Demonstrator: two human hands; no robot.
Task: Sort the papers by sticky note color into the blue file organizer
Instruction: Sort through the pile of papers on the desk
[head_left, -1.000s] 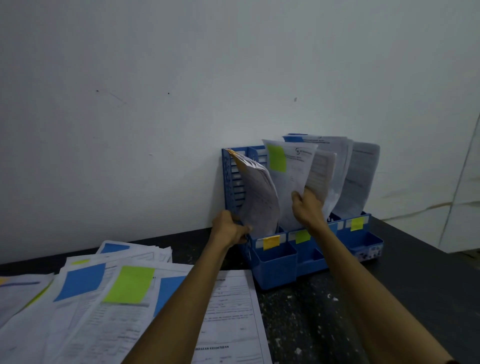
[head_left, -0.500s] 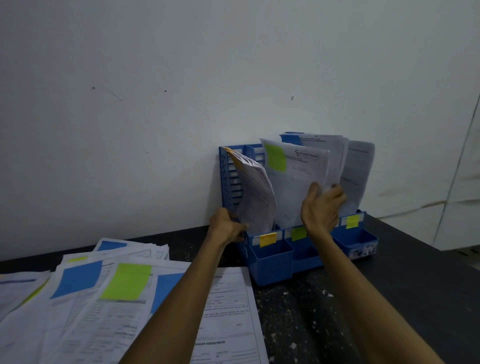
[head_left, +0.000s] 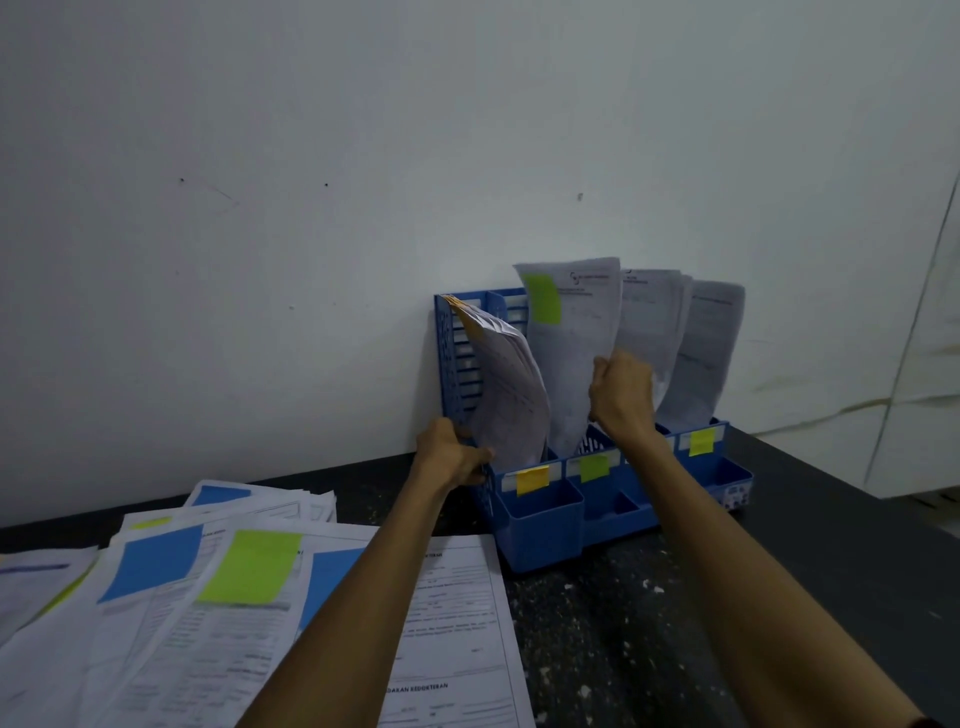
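The blue file organizer (head_left: 543, 525) stands against the wall with orange, green and yellow tags on its front. My left hand (head_left: 449, 457) grips its left front corner. A paper with a green sticky note (head_left: 569, 353) stands in the second slot, and my right hand (head_left: 621, 392) is closed on its right edge. Curved papers with an orange edge (head_left: 506, 384) lean in the first slot. More papers (head_left: 680, 343) fill the slots to the right. Loose papers with blue and green sticky notes (head_left: 208, 587) lie spread on the table at the left.
The dark table (head_left: 779, 571) is speckled with white flecks and ends at the right, past the organizer. A white wall rises right behind the organizer. A plain form sheet (head_left: 457, 634) lies between my forearms.
My right hand has risen from the base of the green-note paper to its right edge and closed on it; the paper now stands straighter in its slot. My left hand stays on the organizer.
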